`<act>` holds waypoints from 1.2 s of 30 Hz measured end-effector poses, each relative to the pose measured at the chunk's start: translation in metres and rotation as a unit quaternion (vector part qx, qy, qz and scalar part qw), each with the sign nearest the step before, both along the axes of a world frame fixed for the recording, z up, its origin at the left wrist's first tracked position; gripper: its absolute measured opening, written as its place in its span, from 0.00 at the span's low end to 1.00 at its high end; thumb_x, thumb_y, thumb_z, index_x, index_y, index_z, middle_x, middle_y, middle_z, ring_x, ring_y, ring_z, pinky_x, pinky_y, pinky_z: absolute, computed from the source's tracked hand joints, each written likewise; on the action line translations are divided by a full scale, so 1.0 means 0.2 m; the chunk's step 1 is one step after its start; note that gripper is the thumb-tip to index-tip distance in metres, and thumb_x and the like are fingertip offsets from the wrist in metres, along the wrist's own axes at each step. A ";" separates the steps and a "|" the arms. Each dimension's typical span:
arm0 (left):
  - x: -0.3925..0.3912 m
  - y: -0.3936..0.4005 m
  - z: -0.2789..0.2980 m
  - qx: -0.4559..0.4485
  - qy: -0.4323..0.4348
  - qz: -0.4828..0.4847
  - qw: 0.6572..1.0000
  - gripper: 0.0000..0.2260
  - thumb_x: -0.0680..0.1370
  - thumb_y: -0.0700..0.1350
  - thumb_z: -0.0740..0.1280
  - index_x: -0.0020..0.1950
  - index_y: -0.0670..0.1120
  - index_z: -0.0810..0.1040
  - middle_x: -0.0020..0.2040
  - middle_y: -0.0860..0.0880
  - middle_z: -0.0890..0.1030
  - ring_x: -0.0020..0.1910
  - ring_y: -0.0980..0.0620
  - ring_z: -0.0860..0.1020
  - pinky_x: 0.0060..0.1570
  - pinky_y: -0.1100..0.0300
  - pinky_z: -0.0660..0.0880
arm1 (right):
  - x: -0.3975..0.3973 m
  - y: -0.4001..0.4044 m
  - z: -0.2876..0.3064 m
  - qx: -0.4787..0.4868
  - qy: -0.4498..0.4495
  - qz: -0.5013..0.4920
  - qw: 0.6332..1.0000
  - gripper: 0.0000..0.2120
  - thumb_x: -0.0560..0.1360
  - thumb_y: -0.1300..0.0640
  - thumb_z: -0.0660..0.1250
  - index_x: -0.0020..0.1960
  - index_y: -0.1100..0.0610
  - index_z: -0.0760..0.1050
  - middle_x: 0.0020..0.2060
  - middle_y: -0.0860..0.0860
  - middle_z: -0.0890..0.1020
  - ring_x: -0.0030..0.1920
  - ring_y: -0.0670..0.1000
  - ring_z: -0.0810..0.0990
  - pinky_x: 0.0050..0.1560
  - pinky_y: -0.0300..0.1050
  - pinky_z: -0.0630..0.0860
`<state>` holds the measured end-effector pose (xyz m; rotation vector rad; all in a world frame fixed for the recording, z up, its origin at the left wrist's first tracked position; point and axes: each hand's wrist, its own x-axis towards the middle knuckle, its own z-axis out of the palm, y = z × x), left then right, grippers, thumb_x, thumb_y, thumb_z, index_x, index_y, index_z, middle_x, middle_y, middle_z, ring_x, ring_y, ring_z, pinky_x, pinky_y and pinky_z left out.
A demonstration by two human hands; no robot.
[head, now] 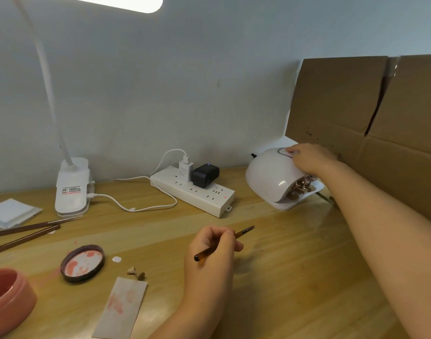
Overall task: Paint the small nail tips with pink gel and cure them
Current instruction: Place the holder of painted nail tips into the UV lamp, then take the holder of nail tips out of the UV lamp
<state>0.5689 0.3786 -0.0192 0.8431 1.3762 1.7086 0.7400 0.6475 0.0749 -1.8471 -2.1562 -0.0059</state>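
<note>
The curing lamp (275, 177) sits near the table's (283, 265) far right edge, just in front of the cardboard box (371, 113), with its mouth turned toward the right. Inside that mouth the nail tips (303, 184) stand on their small holders, only partly visible under the dome. The right hand (309, 159) rests on top of the lamp, arm stretched forward along the table's right side, and one fingertip lies on the oval button (283, 150) at the crown of the dome; the other fingers drape loosely over the shell. Whether the button is being pressed down cannot be told, and no glow shows from inside.

The left hand (213, 248) stays near the middle of the table, well apart from the lamp, and pinches the brush (224, 242) between thumb and fingers. The brush's long axis runs from lower left to upper right, with its tip pointing toward the lamp.

The pink gel jar (6, 302) is at the near left edge, and its lid (83, 263), smeared pink inside, lies beside it. A stained paper strip (121, 307) lies at the near edge.

The step in hand looks like starting the cure, and the right hand is the one placed for it.
</note>
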 end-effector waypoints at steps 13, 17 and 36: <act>-0.01 -0.02 0.01 -0.003 -0.023 -0.002 1.000 0.07 0.77 0.41 0.66 0.40 0.44 0.80 0.33 0.49 0.83 0.30 0.56 0.72 0.32 0.65 0.70 | 0.02 0.03 0.00 -0.020 0.009 0.009 1.000 0.17 0.78 0.55 0.54 0.65 0.48 0.71 0.63 0.56 0.75 0.59 0.58 0.74 0.56 0.46 0.71; -0.02 -0.01 0.01 -0.006 -0.021 -0.003 1.000 0.07 0.78 0.42 0.66 0.40 0.45 0.80 0.34 0.50 0.83 0.30 0.58 0.73 0.33 0.64 0.71 | 0.05 -0.02 -0.05 0.002 0.065 -0.022 0.998 0.19 0.79 0.52 0.53 0.68 0.54 0.66 0.64 0.58 0.74 0.63 0.60 0.71 0.55 0.47 0.66; -0.07 -0.29 0.16 0.097 0.021 0.004 0.995 0.08 0.79 0.40 0.64 0.40 0.48 0.77 0.37 0.50 0.80 0.37 0.59 0.77 0.39 0.69 0.74 | -0.24 -1.29 -0.20 0.096 0.210 0.136 0.963 0.14 0.73 0.44 0.64 0.34 0.51 0.74 0.27 0.48 0.76 0.31 0.47 0.74 0.34 0.47 0.71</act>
